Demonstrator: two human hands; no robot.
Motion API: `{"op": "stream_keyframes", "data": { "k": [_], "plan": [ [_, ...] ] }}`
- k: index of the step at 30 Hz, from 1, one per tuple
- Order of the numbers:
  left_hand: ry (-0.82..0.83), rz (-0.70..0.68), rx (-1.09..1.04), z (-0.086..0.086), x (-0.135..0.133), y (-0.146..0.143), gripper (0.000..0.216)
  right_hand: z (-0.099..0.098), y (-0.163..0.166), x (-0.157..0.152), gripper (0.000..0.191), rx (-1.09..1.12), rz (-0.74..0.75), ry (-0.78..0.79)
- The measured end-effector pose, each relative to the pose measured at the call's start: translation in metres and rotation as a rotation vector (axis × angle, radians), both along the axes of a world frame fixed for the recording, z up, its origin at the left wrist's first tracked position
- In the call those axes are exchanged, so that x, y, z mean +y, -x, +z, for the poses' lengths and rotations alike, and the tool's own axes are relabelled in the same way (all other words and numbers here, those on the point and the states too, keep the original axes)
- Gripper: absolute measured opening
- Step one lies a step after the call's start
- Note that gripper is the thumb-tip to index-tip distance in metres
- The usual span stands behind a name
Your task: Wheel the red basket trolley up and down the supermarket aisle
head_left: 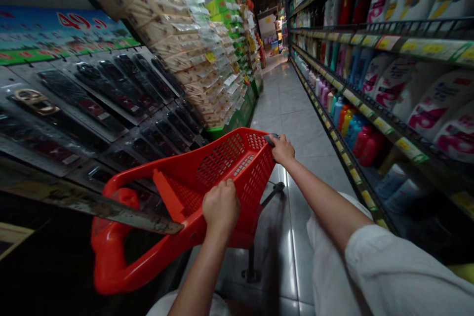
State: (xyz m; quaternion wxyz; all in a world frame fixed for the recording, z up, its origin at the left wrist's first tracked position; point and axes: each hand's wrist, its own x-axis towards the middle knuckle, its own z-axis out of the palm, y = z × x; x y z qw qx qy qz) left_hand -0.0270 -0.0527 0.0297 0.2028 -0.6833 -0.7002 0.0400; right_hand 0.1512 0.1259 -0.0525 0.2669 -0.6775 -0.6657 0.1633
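Note:
A red plastic shopping cart point(229, 158) with a perforated basket stands in a shop aisle, right in front of me. My left hand point(221, 206) is closed over the near rim of the basket. My right hand point(282, 149) is closed round the cart's dark handle point(270, 139) at the basket's right end. The basket looks empty inside.
On the left, a display wall holds hanging dark packaged items point(111, 89) and stacked tissue packs point(192, 49). Shelves of bottles point(370, 89) line the right side. A grey tiled aisle floor point(292, 108) runs ahead between them.

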Motion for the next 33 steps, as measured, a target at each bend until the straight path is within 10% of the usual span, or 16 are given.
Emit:
{"op": "stream_keyframes", "data": {
  "k": [15, 20, 33],
  "plan": [
    [-0.028, 0.016, -0.029, 0.000, 0.001, 0.009, 0.034, -0.034, 0.077, -0.099, 0.072, 0.322, 0.243, -0.298],
    [-0.012, 0.030, -0.058, 0.003, 0.000, 0.009, 0.040, -0.043, 0.058, -0.074, 0.067, 0.567, -0.099, -0.187],
    [-0.019, 0.007, -0.074, 0.006, 0.006, 0.003, 0.057, -0.045, 0.108, -0.121, 0.069, 0.355, 0.117, -0.198]
  ]
}}
